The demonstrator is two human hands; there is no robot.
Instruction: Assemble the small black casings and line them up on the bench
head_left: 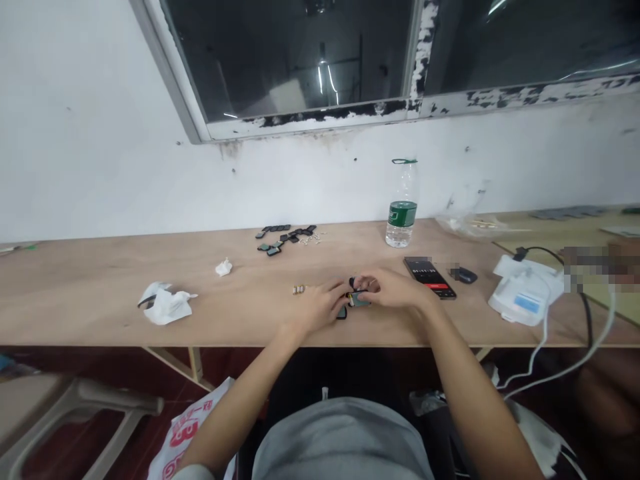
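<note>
Both of my hands meet over a small grey-green piece with a dark edge near the table's front edge. My right hand grips its right side with fingers closed. My left hand touches the left side, its fingers pressed together; what they pinch is too small to tell. Another dark-rimmed piece lies partly under my left fingers. Small metallic cylinders sit left of my left hand. Farther back are several dark and green flat pieces beside small white bits.
A water bottle stands near the wall. Right of my hands lie a phone, a dark oval object and a white box with cables. Crumpled tissues lie left on the wooden table.
</note>
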